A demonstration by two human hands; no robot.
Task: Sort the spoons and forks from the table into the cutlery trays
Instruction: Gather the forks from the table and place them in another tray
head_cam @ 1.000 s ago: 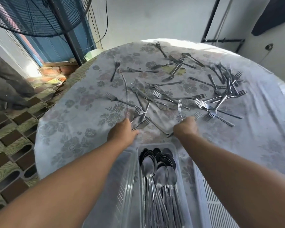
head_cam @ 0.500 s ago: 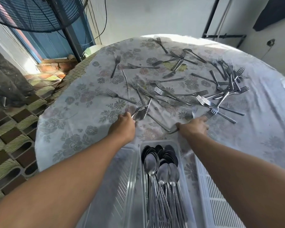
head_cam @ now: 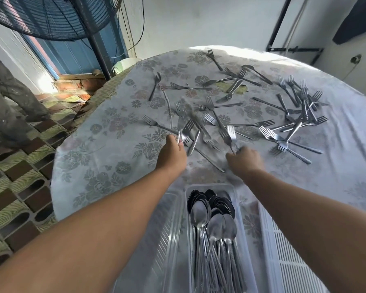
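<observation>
Steel spoons (head_cam: 215, 225) already fill the middle tray (head_cam: 240, 208), heaped bowl over bowl just behind the wrists, so the spoon half of the job looks close to done. At least one spoon (head_cam: 256, 71) seems to lie far beyond the right hand (head_cam: 244, 161), near the table's far edge.

The forks are the unfinished part. The clear tray (head_cam: 156, 240) under the left forearm appears to hold nothing, and the white slatted tray (head_cam: 283, 240) under the right forearm shows no cutlery in the part that is visible. Dozens of forks (head_cam: 294, 123) are scattered over the flowered table (head_cam: 106, 166) ahead of both hands, with a dense tangle well off beyond the right hand.

The left hand (head_cam: 172, 154) has its fingers curled round a small bunch of forks (head_cam: 185, 132), tines pointing away from it. The right hand pinches the handle of a single fork (head_cam: 230, 136), whose tines stand raised ahead of the knuckles. Judging by this, fork gathering has only begun, and most of the sorting remains.
</observation>
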